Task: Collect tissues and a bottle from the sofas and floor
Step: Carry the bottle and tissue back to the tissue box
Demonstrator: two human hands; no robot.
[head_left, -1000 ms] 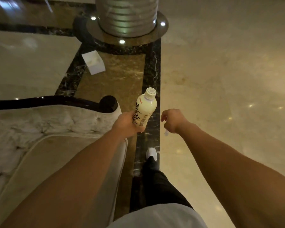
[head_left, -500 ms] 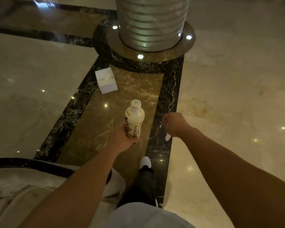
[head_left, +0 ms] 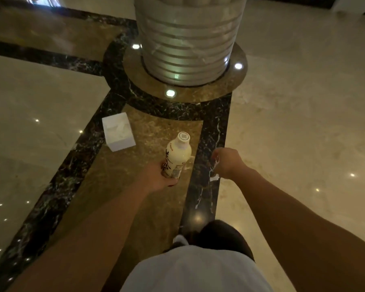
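My left hand (head_left: 156,178) grips the lower part of a cream plastic bottle (head_left: 178,154) with black lettering and a white cap, held upright in front of me. To its right, my right hand (head_left: 226,163) is closed in a fist around crumpled white tissue (head_left: 215,178), and small bits of it stick out below the fingers. A white tissue box (head_left: 118,131) stands on the polished floor ahead and to the left of the bottle, with tissue showing in its top slot.
A thick ribbed column (head_left: 188,41) rises from a round base with floor lights (head_left: 170,93) straight ahead. The marble floor has dark veined borders (head_left: 209,144). My leg and white shoe (head_left: 180,239) show below.
I have walked forward past the sofa, which has dropped out of view. The column and tissue box are nearer. Both hands keep their grip; the bottle has turned more upright.
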